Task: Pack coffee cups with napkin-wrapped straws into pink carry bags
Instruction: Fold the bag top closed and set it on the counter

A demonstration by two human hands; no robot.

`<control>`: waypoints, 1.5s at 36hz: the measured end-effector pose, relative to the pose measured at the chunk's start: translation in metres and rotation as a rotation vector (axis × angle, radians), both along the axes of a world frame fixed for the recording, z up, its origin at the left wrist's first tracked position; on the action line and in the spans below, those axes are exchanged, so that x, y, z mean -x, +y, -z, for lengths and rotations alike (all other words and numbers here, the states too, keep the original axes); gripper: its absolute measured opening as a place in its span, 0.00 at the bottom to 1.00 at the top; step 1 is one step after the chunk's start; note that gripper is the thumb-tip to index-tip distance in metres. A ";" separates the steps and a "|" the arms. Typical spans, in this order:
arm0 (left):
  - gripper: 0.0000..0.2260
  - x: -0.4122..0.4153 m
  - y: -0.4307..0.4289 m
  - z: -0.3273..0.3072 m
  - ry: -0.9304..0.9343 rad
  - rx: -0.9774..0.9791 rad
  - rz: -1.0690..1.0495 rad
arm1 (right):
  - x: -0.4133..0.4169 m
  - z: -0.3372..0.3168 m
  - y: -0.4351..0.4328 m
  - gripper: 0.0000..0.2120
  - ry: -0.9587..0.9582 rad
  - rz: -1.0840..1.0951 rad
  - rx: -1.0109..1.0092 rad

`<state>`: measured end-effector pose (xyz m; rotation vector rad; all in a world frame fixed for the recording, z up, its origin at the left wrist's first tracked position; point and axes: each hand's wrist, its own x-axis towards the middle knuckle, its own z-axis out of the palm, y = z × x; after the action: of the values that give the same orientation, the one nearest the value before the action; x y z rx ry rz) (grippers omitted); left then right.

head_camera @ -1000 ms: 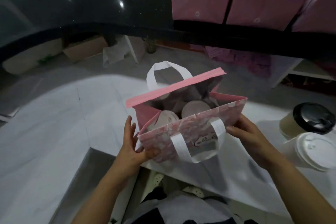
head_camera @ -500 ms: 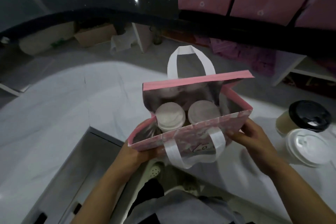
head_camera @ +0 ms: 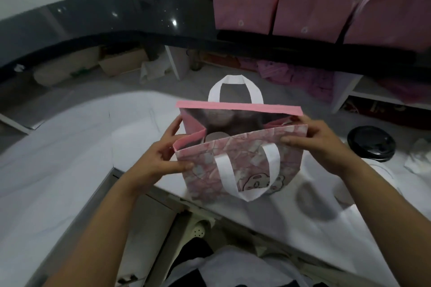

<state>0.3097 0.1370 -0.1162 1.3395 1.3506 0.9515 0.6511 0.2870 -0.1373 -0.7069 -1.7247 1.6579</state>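
Observation:
A pink carry bag [head_camera: 242, 158] with white loop handles and a cartoon print stands upright on the white counter [head_camera: 70, 170], its mouth open. Inside it, the white lid of a coffee cup [head_camera: 215, 136] shows above the near wall; the rest of the contents are hidden. My left hand [head_camera: 161, 158] pinches the bag's near-left top corner between thumb and fingers. My right hand [head_camera: 319, 144] pinches the near-right top corner the same way. No straw or napkin shows inside the bag.
A coffee cup with a black lid [head_camera: 370, 143] stands right of the bag, with crumpled white napkin material [head_camera: 419, 161] beyond it. Several pink bags [head_camera: 303, 0] stand on the dark raised counter [head_camera: 116, 18] behind. The white counter's edge runs just below the bag.
Both hands moved up from the bag's lower sides to its top corners. The bag now stands straighter on the counter, and its near wall hides most of the cup lids. The white-lidded cup at right is out of view.

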 end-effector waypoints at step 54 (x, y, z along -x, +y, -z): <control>0.14 -0.069 0.011 -0.027 -0.327 -0.190 -0.645 | 0.002 -0.011 -0.031 0.05 0.154 0.599 0.112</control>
<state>0.3785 0.1481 -0.0895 0.8231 1.4806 1.6868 0.6494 0.2556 -0.1260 -1.0024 -1.1626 1.3455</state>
